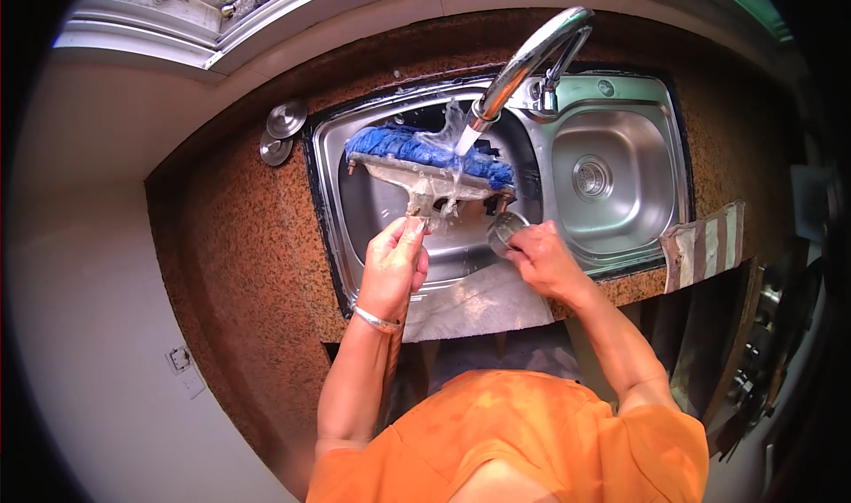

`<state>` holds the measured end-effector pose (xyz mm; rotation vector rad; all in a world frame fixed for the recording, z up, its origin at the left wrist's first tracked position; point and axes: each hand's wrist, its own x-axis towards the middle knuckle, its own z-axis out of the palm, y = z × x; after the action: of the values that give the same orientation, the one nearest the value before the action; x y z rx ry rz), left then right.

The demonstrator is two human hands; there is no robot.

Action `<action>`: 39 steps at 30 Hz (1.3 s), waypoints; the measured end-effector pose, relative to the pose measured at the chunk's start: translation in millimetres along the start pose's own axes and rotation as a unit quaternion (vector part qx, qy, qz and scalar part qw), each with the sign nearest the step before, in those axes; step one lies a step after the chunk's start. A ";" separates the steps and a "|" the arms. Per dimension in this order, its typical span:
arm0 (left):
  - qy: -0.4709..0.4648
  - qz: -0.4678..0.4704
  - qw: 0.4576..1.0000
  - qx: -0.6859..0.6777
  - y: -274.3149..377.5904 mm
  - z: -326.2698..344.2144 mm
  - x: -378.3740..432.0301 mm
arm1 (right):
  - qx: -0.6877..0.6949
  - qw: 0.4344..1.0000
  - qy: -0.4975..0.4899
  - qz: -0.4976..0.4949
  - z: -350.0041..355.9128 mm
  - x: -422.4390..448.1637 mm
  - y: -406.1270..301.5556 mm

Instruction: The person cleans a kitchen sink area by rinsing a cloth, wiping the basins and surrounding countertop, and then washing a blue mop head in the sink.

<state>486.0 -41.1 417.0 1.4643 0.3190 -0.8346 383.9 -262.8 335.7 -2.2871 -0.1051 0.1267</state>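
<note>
My left hand [397, 264] grips the wooden handle of a mop [425, 182] just below its worn metal head, and the handle runs back along my left forearm. Bunched wet blue cloth [412, 149] covers the far side of the head, over the larger steel sink basin [385, 220]. Water falls and splashes on the cloth under the white spout tip of a chrome faucet [495, 94]. In my right hand [542, 254] is a small metal cup [508, 234], held over the basin's near right part, close to the mop head's right end.
A smaller basin [615, 177] with a drain strainer adjoins on the right. Two round metal lids [286, 119] lie on the speckled counter [266, 237] at the left. A grey cloth [479, 303] drapes over the near edge; a striped cloth [705, 247] hangs at the right corner.
</note>
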 end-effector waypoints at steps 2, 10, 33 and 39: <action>-0.008 0.001 1.000 0.000 17.0 14.0 -16.0 | -0.008 0.995 0.092 0.021 -28.3 -14.6 1.6; -0.027 -0.015 0.999 0.014 -7.1 11.0 6.2 | -0.122 0.932 0.240 0.242 -55.4 -43.0 115.1; 0.087 -0.086 0.962 0.245 -131.9 -24.5 77.2 | -0.028 0.928 0.186 0.323 -14.9 -55.5 162.5; 0.102 -0.055 0.950 0.290 -141.3 -23.8 78.2 | 0.056 0.848 0.223 0.478 -36.4 -53.8 201.4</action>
<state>453.1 -27.2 257.8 2.1063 0.3269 -0.9131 342.1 -428.6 211.1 -1.9834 1.2573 0.0992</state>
